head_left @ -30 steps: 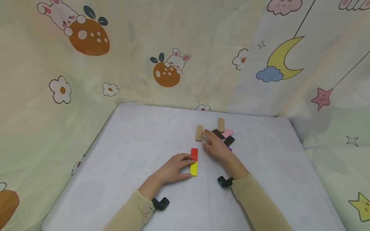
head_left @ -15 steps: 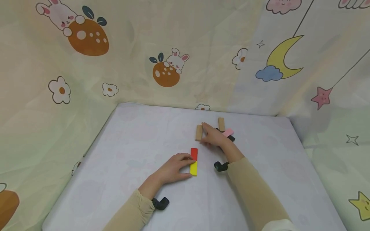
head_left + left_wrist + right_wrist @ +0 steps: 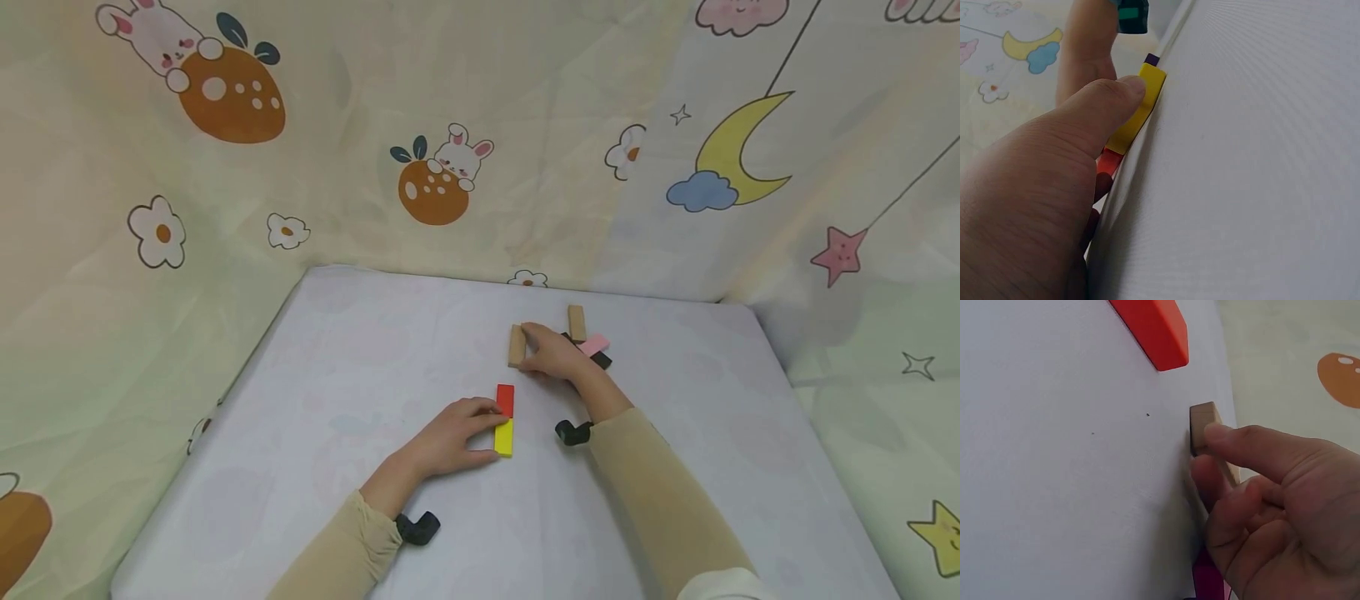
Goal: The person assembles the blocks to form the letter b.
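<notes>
In the head view, a red block (image 3: 506, 401) and a yellow block (image 3: 503, 438) lie end to end on the white table. My left hand (image 3: 450, 437) holds the yellow block, thumb at its near end and a finger by the joint with the red one; the left wrist view shows the thumb (image 3: 1124, 94) against the yellow block (image 3: 1138, 115). Farther back, my right hand (image 3: 557, 353) pinches a plain wooden block (image 3: 516, 346) by its ends. In the right wrist view, thumb and fingers are on this wooden block (image 3: 1202, 422), low over the table or on it.
Right of the right hand lie a second wooden block (image 3: 576, 323), a pink block (image 3: 595, 345) and a black block (image 3: 602, 360), partly hidden. A purple block (image 3: 1208, 578) shows below the right hand. Patterned cloth (image 3: 360, 100) surrounds the white table (image 3: 337, 350).
My right hand has moved left and slightly away from the dark blocks, and its fingers have closed on the wooden block's ends. The left hand has stayed in place on the yellow block.
</notes>
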Demonstrator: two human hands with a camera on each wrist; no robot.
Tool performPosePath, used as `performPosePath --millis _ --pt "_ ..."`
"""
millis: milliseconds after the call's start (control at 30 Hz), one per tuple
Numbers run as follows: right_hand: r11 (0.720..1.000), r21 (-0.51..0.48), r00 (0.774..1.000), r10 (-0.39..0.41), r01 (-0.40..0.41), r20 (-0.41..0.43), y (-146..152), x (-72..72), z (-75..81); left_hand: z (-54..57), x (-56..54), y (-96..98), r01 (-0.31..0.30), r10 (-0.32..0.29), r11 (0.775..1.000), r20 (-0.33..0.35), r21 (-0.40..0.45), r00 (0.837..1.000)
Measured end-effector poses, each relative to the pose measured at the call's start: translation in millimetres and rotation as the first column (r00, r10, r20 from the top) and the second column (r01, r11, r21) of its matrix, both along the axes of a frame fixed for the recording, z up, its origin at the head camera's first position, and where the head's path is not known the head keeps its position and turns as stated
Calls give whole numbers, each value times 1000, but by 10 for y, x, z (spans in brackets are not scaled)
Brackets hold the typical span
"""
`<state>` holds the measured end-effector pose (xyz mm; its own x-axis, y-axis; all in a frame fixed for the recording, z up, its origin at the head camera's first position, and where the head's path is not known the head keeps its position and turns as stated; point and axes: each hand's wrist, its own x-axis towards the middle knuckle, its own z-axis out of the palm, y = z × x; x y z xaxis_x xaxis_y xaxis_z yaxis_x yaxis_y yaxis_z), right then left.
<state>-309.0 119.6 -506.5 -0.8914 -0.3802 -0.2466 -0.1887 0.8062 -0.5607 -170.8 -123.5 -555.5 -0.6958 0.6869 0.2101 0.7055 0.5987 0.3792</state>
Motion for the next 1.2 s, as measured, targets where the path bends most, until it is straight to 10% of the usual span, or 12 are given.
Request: performPosePath --millis 1200 --pt "976 -218 999 23 -13 43 -13 368 -169 -17 -18 8 -17 18 1000 23 -25 1000"
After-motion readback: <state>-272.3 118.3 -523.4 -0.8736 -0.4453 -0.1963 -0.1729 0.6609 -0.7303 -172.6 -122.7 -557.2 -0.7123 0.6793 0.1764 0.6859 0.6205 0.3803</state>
